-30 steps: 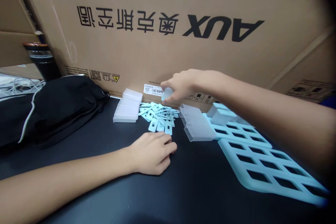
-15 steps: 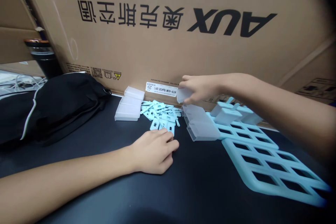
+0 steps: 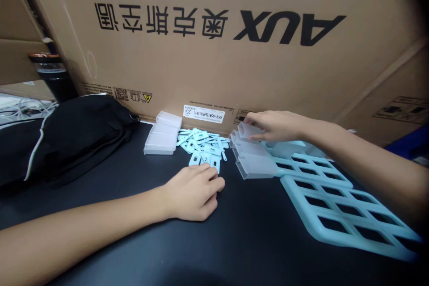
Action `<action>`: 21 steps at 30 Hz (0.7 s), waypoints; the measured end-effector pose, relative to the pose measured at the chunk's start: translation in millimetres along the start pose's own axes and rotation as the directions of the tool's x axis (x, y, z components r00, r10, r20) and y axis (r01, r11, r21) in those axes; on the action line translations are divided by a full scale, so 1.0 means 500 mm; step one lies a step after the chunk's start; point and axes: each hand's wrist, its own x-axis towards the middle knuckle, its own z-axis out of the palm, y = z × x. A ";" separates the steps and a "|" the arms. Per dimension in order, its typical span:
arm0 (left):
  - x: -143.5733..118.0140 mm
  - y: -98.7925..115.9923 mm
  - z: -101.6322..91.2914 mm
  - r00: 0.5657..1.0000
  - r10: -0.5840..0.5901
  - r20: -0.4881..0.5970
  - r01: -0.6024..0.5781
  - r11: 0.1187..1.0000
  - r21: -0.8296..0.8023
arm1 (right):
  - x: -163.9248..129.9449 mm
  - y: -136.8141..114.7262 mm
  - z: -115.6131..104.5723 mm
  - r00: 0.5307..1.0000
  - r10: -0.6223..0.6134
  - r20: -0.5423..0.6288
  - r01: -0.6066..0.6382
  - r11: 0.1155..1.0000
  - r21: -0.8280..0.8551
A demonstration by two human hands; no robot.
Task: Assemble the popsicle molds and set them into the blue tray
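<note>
My right hand (image 3: 268, 125) pinches a translucent plastic mould cup (image 3: 248, 131) between thumb and fingers. The cup rests against the back of a row of similar translucent cups (image 3: 256, 163) lying on the table. My left hand (image 3: 194, 192) lies on the dark tabletop with its fingers curled; whether anything is under them is hidden. Its fingertips are at the near edge of a heap of light blue ice-pop sticks (image 3: 203, 145), flat pieces with slotted ends. Left of the heap lies another row of translucent cups (image 3: 161, 138).
Two light blue slotted frames (image 3: 310, 228) lie at the right, the farther one partly under my right forearm with cups standing in it. A large cardboard box (image 3: 201, 67) walls off the back. At the left are a black cloth bag (image 3: 77, 134) and a dark tumbler (image 3: 56, 80).
My right hand has come down and slightly right, bringing the translucent cup from above the heap onto the back of the right row. My left hand stays in place.
</note>
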 end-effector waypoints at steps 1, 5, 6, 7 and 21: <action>0.000 0.000 0.000 1.000 0.000 0.002 0.000 1.000 -0.001 | 0.001 -0.001 0.003 1.000 -0.002 -0.001 0.002 1.000 0.000; 0.001 0.002 -0.002 1.000 -0.004 0.015 0.004 1.000 0.000 | 0.006 -0.008 0.014 1.000 -0.014 -0.015 0.014 1.000 0.007; 0.002 0.002 -0.002 1.000 -0.006 0.018 0.006 1.000 0.000 | 0.006 -0.008 0.018 1.000 -0.020 -0.024 0.020 1.000 0.011; 0.002 0.002 -0.003 1.000 -0.008 0.021 0.008 1.000 0.000 | 0.006 -0.008 0.022 0.999 -0.029 -0.032 0.030 0.999 0.019; 0.008 0.006 -0.004 1.000 -0.010 -0.006 0.010 1.000 0.024 | -0.120 -0.022 0.009 0.849 0.144 -0.509 -0.078 0.986 0.149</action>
